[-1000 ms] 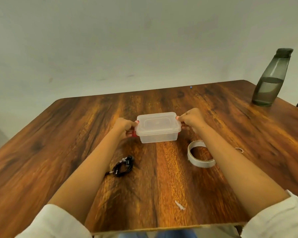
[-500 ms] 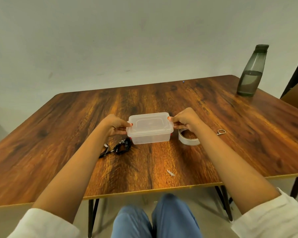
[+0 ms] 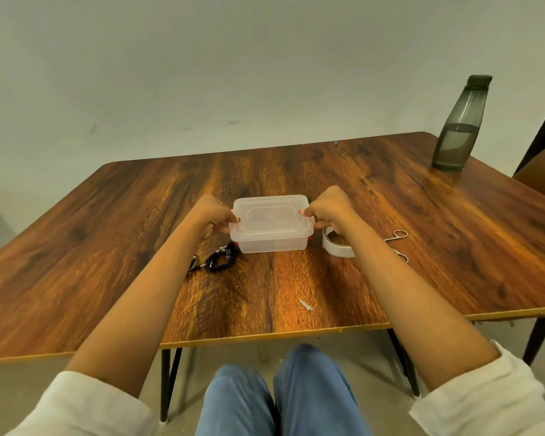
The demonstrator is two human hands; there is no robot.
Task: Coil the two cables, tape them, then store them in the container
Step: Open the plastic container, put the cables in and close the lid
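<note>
A clear plastic container (image 3: 271,234) with its lid on stands in the middle of the wooden table (image 3: 107,247). My left hand (image 3: 214,214) grips its left end and my right hand (image 3: 329,209) grips its right end, thumbs on the lid edge. Small red latches show at the container's lower corners. A coiled black cable (image 3: 219,261) lies on the table just left of the container's near corner. A white tape roll (image 3: 335,247) lies to its right, partly behind my right forearm. I see only one cable.
Scissors (image 3: 397,239) lie right of the tape roll. A dark water bottle (image 3: 460,127) stands at the far right corner. A small white scrap (image 3: 306,305) lies near the front edge. My knees are below the table's front edge.
The view has pulled back, showing the table's front edge and my legs. Both hands keep hold of the container's ends; the container sits nearer the cable and tape roll than one second ago.
</note>
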